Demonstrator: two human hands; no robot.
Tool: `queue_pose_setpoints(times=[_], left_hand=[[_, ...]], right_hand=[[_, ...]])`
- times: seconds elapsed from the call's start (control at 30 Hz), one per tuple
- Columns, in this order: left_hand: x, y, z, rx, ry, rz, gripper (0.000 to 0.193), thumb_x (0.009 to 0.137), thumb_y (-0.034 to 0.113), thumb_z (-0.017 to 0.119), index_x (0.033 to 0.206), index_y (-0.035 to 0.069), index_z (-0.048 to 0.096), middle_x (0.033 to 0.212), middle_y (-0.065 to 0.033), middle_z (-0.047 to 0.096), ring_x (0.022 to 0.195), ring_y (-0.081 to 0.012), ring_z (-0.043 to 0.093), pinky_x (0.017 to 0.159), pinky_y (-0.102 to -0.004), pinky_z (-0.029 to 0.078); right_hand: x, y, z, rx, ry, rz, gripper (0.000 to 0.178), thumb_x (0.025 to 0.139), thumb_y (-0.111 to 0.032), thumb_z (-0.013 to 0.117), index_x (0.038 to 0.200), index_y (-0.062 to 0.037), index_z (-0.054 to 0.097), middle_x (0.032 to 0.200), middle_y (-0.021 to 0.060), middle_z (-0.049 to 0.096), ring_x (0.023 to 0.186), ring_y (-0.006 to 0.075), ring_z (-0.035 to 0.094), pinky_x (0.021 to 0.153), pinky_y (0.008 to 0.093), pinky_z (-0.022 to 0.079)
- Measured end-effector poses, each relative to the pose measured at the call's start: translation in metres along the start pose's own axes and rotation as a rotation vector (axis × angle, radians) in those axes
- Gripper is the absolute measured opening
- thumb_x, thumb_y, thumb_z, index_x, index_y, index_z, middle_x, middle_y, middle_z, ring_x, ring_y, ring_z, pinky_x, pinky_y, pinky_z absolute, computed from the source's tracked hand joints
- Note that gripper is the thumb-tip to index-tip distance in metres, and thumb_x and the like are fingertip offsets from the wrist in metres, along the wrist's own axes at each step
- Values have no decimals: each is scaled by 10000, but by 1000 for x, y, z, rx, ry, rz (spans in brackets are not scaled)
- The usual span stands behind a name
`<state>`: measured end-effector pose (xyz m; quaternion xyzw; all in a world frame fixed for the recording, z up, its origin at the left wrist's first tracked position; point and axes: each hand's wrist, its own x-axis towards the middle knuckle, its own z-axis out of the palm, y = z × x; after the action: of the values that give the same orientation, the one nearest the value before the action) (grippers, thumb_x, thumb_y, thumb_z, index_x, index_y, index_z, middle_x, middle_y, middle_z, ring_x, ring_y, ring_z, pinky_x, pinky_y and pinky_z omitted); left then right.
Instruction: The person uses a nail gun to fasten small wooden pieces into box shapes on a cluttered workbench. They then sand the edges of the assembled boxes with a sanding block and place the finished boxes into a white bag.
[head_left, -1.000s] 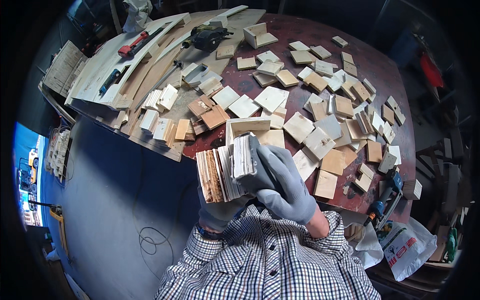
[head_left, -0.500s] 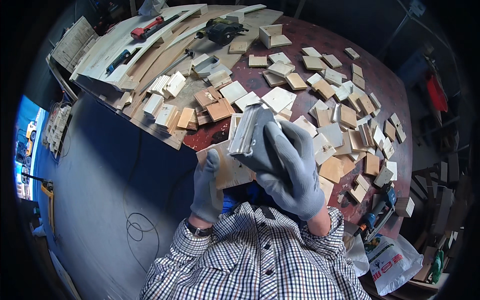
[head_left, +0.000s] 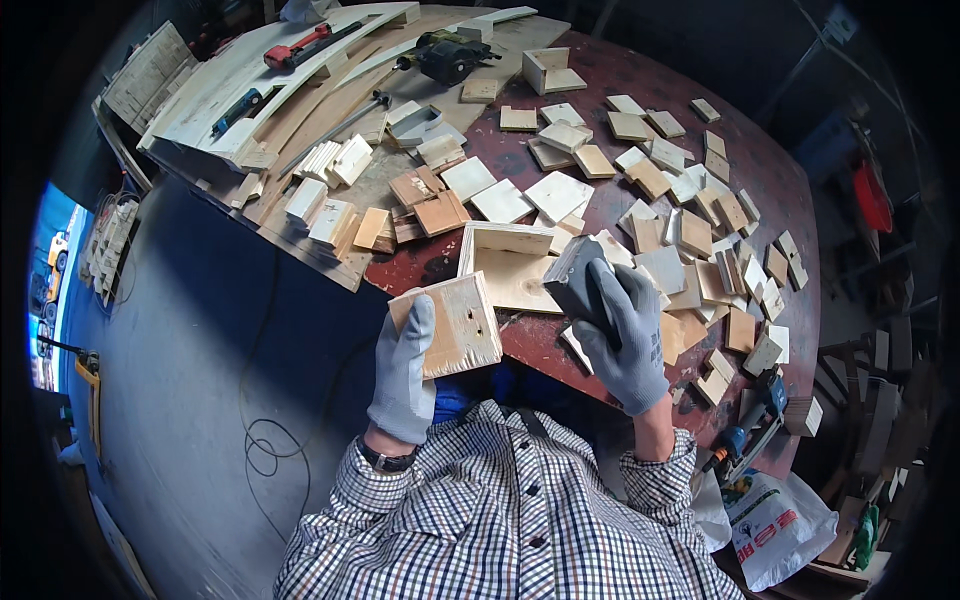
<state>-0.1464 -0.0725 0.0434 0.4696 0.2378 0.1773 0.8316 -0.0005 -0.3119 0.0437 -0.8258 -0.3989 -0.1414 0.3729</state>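
My left hand (head_left: 406, 365), in a grey work glove, grips a square wooden block (head_left: 450, 325) by its left edge. The block's upper face shows rough grain and two small dark marks near its right side. In my gloved right hand (head_left: 625, 335) is a sanding block (head_left: 578, 280), wood wrapped in dark grey abrasive sheet, with the fingers round its right side. It is held apart from the wooden block, to its right. Beyond both hands, an open wooden frame (head_left: 507, 238) lies on the dark red table (head_left: 545, 345).
Many loose wood pieces (head_left: 695, 230) cover the table's right half. A nail gun (head_left: 745, 435) lies at the right edge, above a white plastic bag (head_left: 780, 525). Far left hold a red power tool (head_left: 297, 50), a blue one (head_left: 238, 110) and a black-green one (head_left: 447, 58).
My right hand has moved right and away from the wooden block with the sanding block. The wooden block now shows its face, and the wooden frame behind has come into view.
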Motion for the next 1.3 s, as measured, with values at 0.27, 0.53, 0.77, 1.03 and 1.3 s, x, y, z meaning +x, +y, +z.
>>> queue_pose_setpoints(times=[0.27,0.53,0.77,1.03,1.3], left_hand=[[-4,2,8,260,-81,193,563,1049,374,719,1432,15,516,1282,-92,670,1145,-178,710,965,-322,627],[-2,-1,-6,43,69,45,545,1048,444,704,1374,36,549,1225,-94,689,1104,-204,740,896,-347,657],[7,-20,-31,403,-211,165,518,1138,370,547,1498,1,499,1410,-142,646,1270,-251,676,1086,-372,573],[-2,6,2,-45,-41,-1,537,1108,459,585,1369,-10,565,1274,-140,701,1125,-218,744,926,-326,648],[-7,-6,-7,-87,-33,-36,601,1017,468,742,1412,57,552,1238,-55,681,1101,-160,723,922,-309,623]], right_hand=[[27,-64,11,2,-94,-269,704,826,-351,847,1483,-229,627,1448,215,549,1254,385,568,1033,498,440],[11,-33,10,124,23,-85,742,799,-254,866,1492,-165,619,1435,248,565,1237,432,564,1040,506,439],[10,-46,21,169,-136,-226,746,803,-334,862,1496,-196,622,1412,225,574,1242,401,575,1045,514,446],[5,-63,-1,36,-3,-89,679,841,-301,848,1473,-194,624,1416,218,572,1210,378,594,1012,495,452],[-8,-39,22,95,-42,-76,730,847,-246,845,1501,-64,574,1423,251,559,1224,426,579,1032,518,462]])
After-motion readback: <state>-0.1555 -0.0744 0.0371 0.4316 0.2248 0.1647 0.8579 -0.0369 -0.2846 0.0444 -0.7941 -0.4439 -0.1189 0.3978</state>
